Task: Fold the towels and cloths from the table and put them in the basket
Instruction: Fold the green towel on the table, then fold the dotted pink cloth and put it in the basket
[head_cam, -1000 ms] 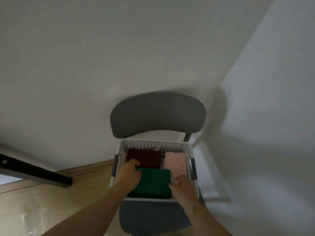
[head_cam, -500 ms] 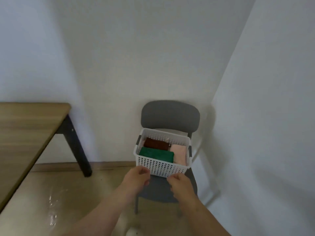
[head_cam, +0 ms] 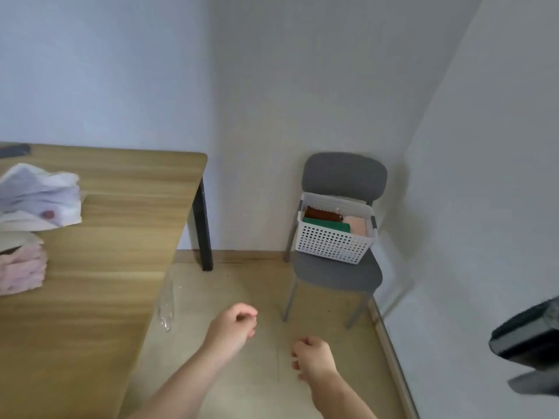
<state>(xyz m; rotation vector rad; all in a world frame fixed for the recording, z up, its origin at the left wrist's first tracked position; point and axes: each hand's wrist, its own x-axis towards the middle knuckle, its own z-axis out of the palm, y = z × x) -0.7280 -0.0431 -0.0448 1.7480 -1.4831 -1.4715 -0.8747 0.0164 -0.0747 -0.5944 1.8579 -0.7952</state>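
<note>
At nine o'clock of the view, a crumpled white cloth with a small reddish mark (head_cam: 39,198) lies on the light wooden table with black legs (head_cam: 121,213). The mark is too blurred to tell what it is. Just under this cloth, toward eight o'clock, sits a stack of folded pale pink towels (head_cam: 21,267). A flat dark object (head_cam: 15,150) lies at the far edge of the table, near ten o'clock; I cannot tell what it is. Beside the table edge, near seven o'clock, something clear and shiny (head_cam: 167,309) lies on the beige floor (head_cam: 242,285).

At six o'clock the left hand (head_cam: 233,325) hangs over the floor, fingers loosely curled, holding nothing. The right hand (head_cam: 313,356), near five o'clock, is the same: loosely curled and not touching anything. The two hands are apart.

Between three and four o'clock, the white perforated plastic basket (head_cam: 329,244) stands on the seat of a grey chair with thin metal legs (head_cam: 344,176), in the corner of the room. Bare floor lies between the hands and the chair. Inside the basket, a dark brown folded cloth (head_cam: 322,213) is at the back left, a green folded cloth (head_cam: 326,227) is in front of it, and a pale pink folded towel (head_cam: 357,225) is on the right.

At the right edge, near four o'clock, is a blurred dark grey object (head_cam: 529,337).
</note>
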